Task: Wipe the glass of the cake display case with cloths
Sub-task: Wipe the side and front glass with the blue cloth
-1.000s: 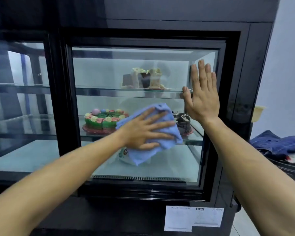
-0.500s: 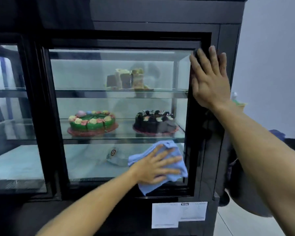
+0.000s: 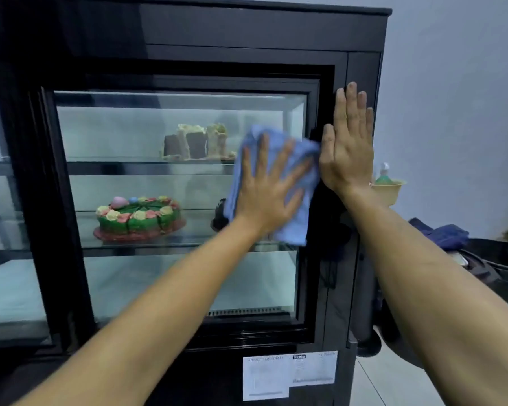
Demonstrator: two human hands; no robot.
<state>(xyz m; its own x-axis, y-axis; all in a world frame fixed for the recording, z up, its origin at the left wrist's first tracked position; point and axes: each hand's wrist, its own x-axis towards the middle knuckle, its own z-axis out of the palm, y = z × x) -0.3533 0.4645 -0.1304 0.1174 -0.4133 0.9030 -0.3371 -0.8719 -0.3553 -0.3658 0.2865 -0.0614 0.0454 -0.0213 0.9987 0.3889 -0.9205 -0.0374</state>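
Against case glass (image 3: 135,133), one blue cloth (image 3: 301,177), two flat hands, left hand (image 3: 264,194), right hand (image 3: 348,150)

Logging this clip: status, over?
Left hand flat, pressing cloth on glass. Right hand flat on frame. Nothing in the way.

Grey wall (image 3: 452,83), pale tiled floor (image 3: 376,382)

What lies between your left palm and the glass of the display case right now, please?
The blue cloth lies there: in the head view, the left hand presses it flat against the glass with fingers spread.
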